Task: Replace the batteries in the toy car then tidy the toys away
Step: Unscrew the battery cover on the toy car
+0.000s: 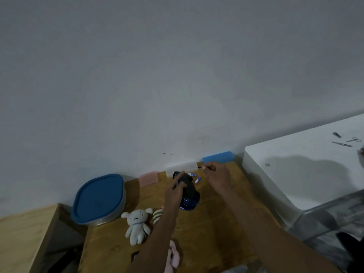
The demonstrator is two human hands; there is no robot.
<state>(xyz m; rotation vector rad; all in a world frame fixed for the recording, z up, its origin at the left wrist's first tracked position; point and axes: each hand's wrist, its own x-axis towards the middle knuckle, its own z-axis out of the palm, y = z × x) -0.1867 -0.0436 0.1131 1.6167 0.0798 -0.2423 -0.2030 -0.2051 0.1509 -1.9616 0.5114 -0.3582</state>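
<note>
While the left hand [175,191] curls its fingers around the upside-down toy car [188,192] near the table's [216,223] back edge to keep it still, the right hand [215,175] pinches a small screwdriver [201,167], probably for the battery door, with loose batteries [195,177] just behind.

Bare tabletop [222,217] right of car [190,196]; plush [137,223] crowds left.

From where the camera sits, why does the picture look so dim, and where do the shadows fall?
Head view: the light is low and greyish, so the toy car under the left hand reads nearly black. A broad soft shadow lies across the white surface at right. The wide lens tilts the table edges, and the right hand with its screwdriver looks slightly soft.
</note>
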